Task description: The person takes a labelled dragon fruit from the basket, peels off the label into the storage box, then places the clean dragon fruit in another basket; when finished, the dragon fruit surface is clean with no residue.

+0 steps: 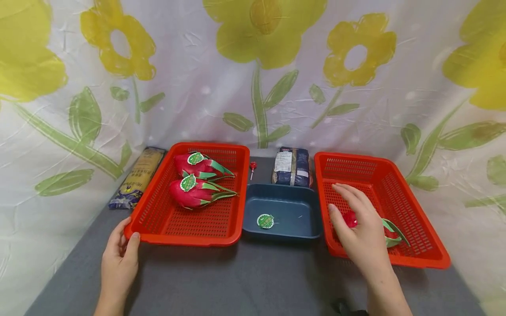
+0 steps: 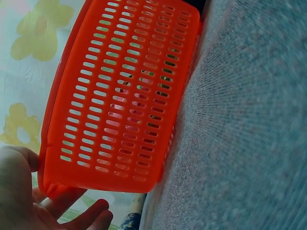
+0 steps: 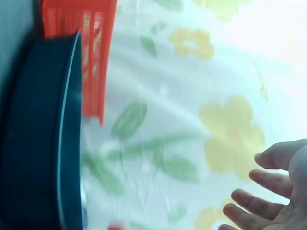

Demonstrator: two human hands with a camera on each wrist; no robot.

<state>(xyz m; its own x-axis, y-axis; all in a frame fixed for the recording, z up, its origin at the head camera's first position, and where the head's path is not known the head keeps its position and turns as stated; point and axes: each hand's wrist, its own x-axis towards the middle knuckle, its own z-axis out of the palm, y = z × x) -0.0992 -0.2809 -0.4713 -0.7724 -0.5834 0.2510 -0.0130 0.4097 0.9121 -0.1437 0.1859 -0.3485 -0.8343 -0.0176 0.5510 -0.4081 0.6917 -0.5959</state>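
My left hand [image 1: 119, 259] grips the front left corner of a red plastic basket [image 1: 189, 239], thumb at the rim, as the left wrist view also shows. Inside lie two pink dragon fruits, the rear one [image 1: 193, 166] and the front one [image 1: 187, 193], both with green tips and green round stickers. My right hand [image 1: 361, 230] hovers over a second red basket [image 1: 411, 206], fingers spread and holding nothing. Beneath it a dragon fruit [image 1: 391, 230] is partly hidden by the hand. In the right wrist view, the fingers [image 3: 259, 206] are apart from everything.
Between the baskets sits a dark blue tray [image 1: 282, 208] with a green round sticker [image 1: 265, 221] in it. Behind it are a red lollipop [image 1: 253, 166] and a dark packaged bag [image 1: 292, 166]. A yellow and blue packet [image 1: 138, 177] lies left. A flowered curtain [image 1: 189, 109] hangs behind.
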